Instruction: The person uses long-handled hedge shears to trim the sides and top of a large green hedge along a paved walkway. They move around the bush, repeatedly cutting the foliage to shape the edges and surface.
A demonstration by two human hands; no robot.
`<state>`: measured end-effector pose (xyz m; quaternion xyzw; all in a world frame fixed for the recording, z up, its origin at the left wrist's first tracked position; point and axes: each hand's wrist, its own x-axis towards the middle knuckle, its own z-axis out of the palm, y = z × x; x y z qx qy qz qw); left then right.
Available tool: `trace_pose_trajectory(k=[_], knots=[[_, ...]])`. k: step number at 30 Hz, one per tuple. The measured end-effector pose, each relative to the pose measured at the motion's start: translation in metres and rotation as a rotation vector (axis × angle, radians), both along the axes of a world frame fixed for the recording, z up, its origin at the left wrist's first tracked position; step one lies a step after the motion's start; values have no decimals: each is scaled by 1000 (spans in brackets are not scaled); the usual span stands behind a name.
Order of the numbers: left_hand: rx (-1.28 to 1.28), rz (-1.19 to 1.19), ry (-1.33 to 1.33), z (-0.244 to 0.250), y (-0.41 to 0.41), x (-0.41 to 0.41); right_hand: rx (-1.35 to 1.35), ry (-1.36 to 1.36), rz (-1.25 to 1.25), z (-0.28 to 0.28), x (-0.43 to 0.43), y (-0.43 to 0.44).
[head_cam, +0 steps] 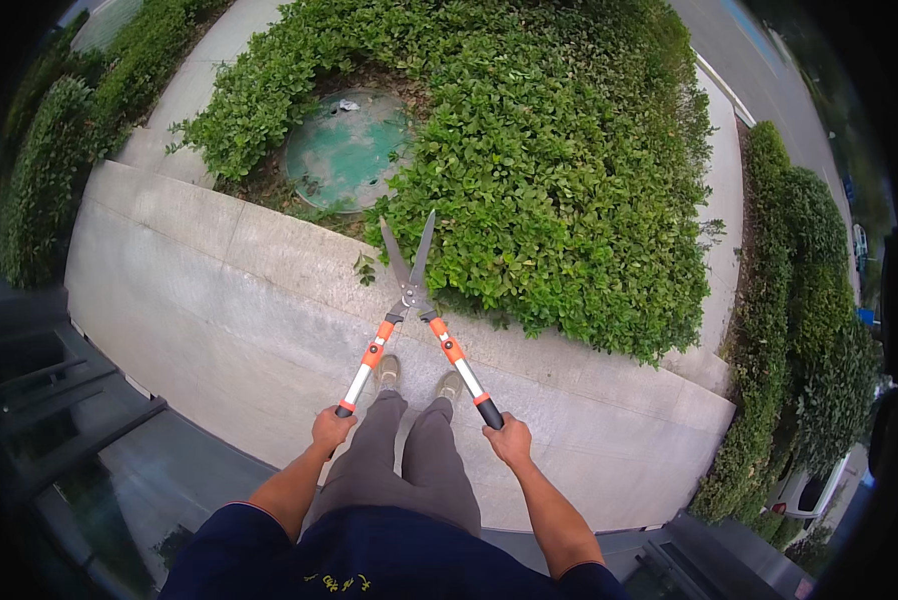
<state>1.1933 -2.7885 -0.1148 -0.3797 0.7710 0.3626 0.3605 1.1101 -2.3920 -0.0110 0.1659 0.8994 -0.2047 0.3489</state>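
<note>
My left hand and my right hand each grip a black-ended handle of the hedge shears. Orange and silver sections run up both handles. The two metal blades stand apart, pointing away from me, with their tips at the near edge of a leafy green hedge. The right blade lies close against the leaves; whether it touches them I cannot tell. A small cut-looking sprig lies on the pale stone edging just left of the blades.
A round green cover sits in a gap in the hedge. Pale paving with a raised stone edge runs under my feet. More hedges flank it at left and right; a white car stands beyond at right.
</note>
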Motion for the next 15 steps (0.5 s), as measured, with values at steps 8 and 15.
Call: trace_pose_trajectory(k=[8, 15], knots=[[-9, 205, 142, -59, 58, -110, -21, 187, -147, -92, -50, -110], [122, 347, 37, -13, 101, -68, -57, 188, -229, -66, 1, -80]])
